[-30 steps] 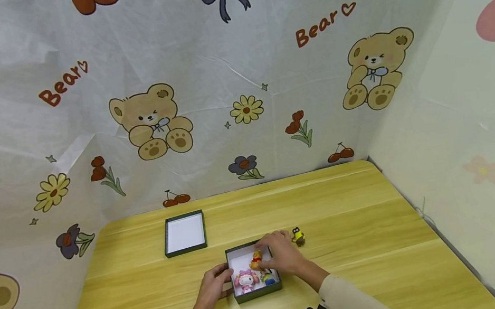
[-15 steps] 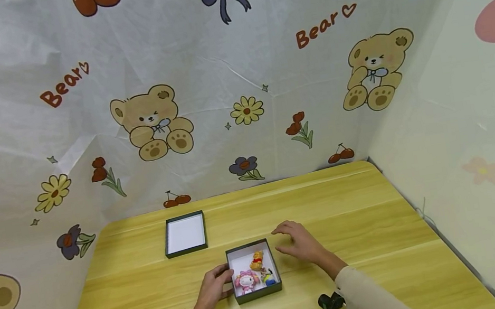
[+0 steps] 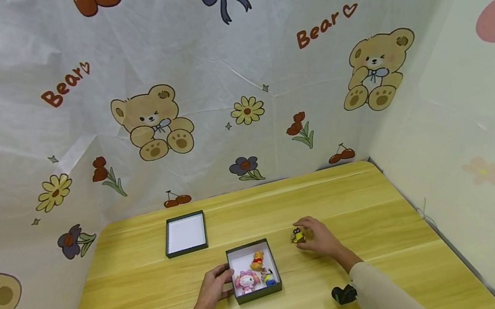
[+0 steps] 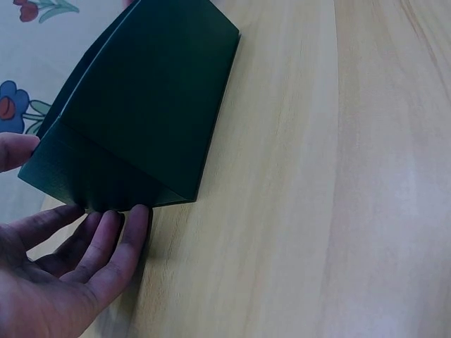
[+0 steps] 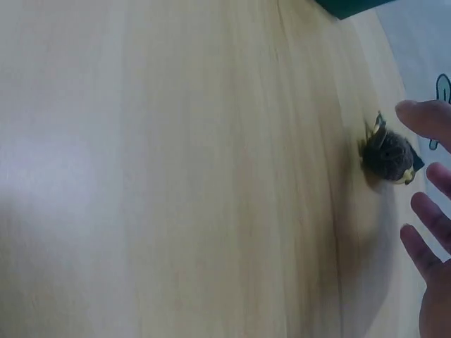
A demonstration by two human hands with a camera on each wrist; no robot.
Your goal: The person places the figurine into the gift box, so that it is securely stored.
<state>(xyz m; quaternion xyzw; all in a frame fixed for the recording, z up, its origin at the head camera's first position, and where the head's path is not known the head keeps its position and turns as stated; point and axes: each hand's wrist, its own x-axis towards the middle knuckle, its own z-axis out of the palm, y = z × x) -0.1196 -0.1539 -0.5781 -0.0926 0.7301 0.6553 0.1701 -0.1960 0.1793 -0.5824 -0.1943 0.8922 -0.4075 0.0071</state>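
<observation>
In the head view my left hand (image 3: 213, 286) holds a dark green box (image 3: 259, 294) with a white inside by its left wall. The left wrist view has the thumb at the rim of the box (image 4: 141, 91) and the fingertips against its outside. Inside lie a pink bow-wearing figurine (image 3: 246, 281), an orange bear figurine (image 3: 257, 261) in a red top, and a small blue-and-white figurine (image 3: 268, 277). My right hand (image 3: 321, 238) reaches round a small yellow figurine with goggle-like eyes (image 3: 297, 235). Thumb and fingers stand apart on either side of this figurine (image 5: 387, 155) in the right wrist view.
A matching green lid (image 3: 184, 234), white side up, lies behind and left of the box. The wooden table (image 3: 340, 199) meets a printed cloth wall (image 3: 211, 170) at the back and a pale wall (image 3: 459, 155) at the right.
My right hand has moved right, from over the bear figurine in the box to the yellow figurine on the table. My left hand and the box have stayed in place.
</observation>
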